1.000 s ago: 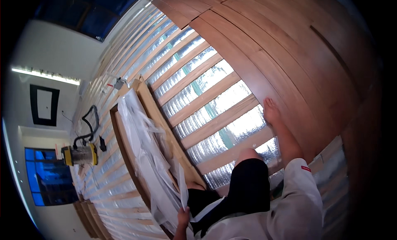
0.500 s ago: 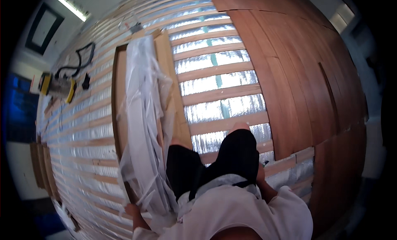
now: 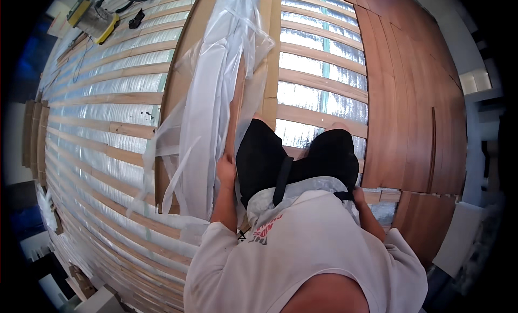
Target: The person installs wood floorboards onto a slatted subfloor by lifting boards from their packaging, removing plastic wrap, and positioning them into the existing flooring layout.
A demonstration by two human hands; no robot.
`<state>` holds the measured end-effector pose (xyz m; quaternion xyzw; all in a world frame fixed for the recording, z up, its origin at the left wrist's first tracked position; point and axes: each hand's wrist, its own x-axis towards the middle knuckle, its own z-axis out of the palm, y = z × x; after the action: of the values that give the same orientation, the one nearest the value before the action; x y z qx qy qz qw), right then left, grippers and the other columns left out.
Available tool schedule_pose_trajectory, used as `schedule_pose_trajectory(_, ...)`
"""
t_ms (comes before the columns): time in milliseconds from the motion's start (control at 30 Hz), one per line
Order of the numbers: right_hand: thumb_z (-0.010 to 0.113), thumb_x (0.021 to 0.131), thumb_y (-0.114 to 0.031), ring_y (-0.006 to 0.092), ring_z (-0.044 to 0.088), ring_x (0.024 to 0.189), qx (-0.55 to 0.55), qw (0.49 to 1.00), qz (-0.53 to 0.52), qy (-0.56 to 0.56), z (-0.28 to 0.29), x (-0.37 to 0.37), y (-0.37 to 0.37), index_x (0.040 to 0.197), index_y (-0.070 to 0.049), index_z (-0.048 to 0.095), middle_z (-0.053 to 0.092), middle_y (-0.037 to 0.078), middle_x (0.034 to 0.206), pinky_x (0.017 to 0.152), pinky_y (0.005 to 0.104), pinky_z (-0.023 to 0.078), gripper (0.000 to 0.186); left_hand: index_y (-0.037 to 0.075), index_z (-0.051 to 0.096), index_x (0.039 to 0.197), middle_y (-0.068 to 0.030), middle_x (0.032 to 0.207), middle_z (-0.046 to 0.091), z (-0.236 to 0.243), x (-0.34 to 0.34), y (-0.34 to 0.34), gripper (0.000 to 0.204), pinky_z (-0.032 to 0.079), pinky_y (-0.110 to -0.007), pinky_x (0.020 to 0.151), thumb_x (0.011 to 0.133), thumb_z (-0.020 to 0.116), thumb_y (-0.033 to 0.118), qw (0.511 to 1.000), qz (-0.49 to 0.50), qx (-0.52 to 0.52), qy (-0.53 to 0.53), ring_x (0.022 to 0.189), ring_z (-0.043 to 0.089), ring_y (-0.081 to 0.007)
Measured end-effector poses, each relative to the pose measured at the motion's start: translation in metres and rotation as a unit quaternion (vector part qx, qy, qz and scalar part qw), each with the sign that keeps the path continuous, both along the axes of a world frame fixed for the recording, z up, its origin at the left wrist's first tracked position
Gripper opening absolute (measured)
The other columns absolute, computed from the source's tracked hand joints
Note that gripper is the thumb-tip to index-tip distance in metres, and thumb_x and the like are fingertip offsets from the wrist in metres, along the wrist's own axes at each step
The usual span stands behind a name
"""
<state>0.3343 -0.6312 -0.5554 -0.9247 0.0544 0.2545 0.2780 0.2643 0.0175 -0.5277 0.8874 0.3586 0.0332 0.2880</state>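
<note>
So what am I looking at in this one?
A person crouches, knees bent, on a floor of wooden battens over silvery foil. Their left hand is at the near end of a brown board beside white wrapping in an open cardboard box; its exact grip is unclear. The right hand is by the right thigh, partly hidden, so I can't tell whether it holds anything. Reddish-brown planks cover the floor to the right.
</note>
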Motion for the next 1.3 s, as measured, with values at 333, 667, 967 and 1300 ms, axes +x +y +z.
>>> schedule_pose_trajectory(333,0.059,0.087,-0.027,0.0393,0.065,0.094,-0.105,0.993,0.057,-0.017,0.079,0.077,0.065,0.106,-0.001,0.069,0.068,0.022,0.1,0.083,0.0463,0.05,0.034,0.001,0.02,0.149,-0.033,0.141,0.037,-0.029,-0.046,-0.01,0.077,0.034,-0.048,0.108,0.085,0.059,0.013,0.994,-0.059,-0.041,0.085,0.128,0.041,-0.047)
schedule_pose_trajectory(667,0.051,0.082,-0.016,0.0366,0.061,0.102,-0.025,0.958,-0.098,-0.268,0.201,0.104,0.172,0.107,-0.005,0.066,0.066,0.019,0.107,0.087,0.0462,0.049,0.031,-0.008,0.023,0.146,-0.031,0.144,0.036,0.127,-0.035,-0.011,0.083,0.025,-0.036,0.114,0.069,0.054,-0.004,0.979,-0.131,-0.094,0.125,0.135,0.036,-0.0411)
schedule_pose_trajectory(967,0.064,0.082,-0.028,0.043,0.059,0.1,0.394,0.784,0.476,-0.067,0.277,0.024,0.414,0.123,0.005,0.053,0.062,0.028,0.106,0.088,0.0468,0.048,0.054,-0.002,0.044,0.129,-0.0166,0.113,0.057,0.34,0.041,-0.038,0.07,0.05,-0.033,0.086,0.059,0.055,0.001,0.965,-0.138,-0.214,0.071,0.1,0.059,-0.0287)
schedule_pose_trajectory(1300,0.082,0.064,-0.055,0.0446,0.037,0.132,0.557,0.726,0.391,-0.102,0.361,-0.042,0.363,0.139,0.023,-0.005,0.018,0.045,0.143,0.108,0.0357,0.034,0.138,0.001,0.055,0.091,-0.0061,0.076,0.055,0.435,0.139,-0.109,0.026,0.052,-0.032,0.061,0.065,0.053,0.002,0.939,-0.15,-0.297,0.085,0.065,0.058,-0.0205)
